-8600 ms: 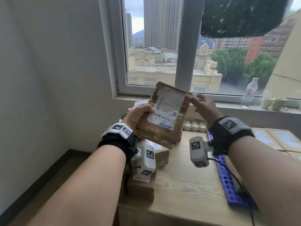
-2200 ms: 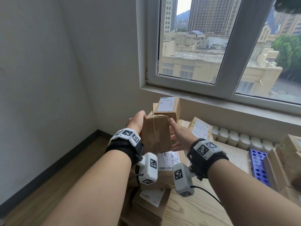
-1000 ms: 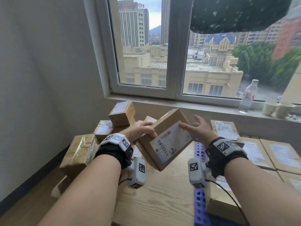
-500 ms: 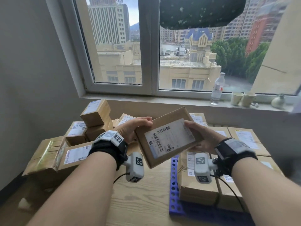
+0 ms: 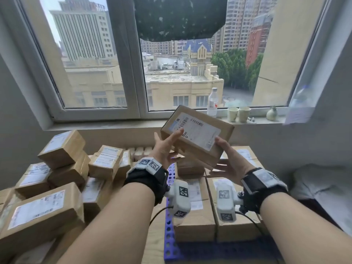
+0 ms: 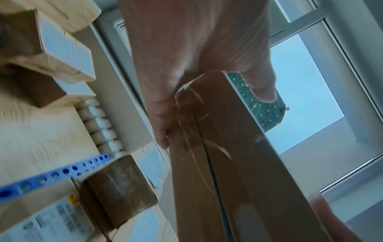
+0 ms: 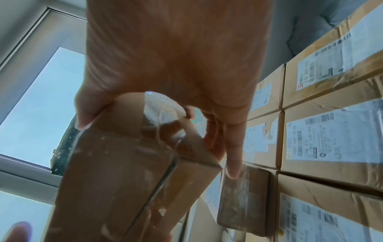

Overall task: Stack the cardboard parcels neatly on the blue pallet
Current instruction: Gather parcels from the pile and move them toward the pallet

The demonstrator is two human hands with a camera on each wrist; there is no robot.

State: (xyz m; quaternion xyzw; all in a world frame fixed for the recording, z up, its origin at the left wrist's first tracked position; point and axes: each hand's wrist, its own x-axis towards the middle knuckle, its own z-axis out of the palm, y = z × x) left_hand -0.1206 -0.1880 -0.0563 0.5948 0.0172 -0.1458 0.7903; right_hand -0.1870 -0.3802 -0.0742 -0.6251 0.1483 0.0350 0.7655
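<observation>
I hold a flat cardboard parcel (image 5: 198, 134) with a white label on top, tilted, in the air above the blue pallet (image 5: 170, 242). My left hand (image 5: 167, 147) grips its left end, thumb on the label, as the left wrist view shows on the parcel (image 6: 223, 163). My right hand (image 5: 226, 159) grips the near right corner, thumb on top and fingers under the parcel (image 7: 124, 172). Several labelled parcels (image 5: 236, 216) lie flat in rows on the pallet, with one smaller parcel (image 5: 190, 166) on top of them below the held one.
A loose heap of parcels (image 5: 62, 168) covers the wooden table (image 5: 156, 231) at the left. A bottle (image 5: 212, 101), two paper cups (image 5: 238, 114) and a small vase (image 5: 272, 113) stand on the windowsill. A grey cushion (image 5: 323, 189) lies at the right.
I have carried the parcel up and to the right, over the pallet, and turned it so that its label tilts down to the right. The camera view has swung right.
</observation>
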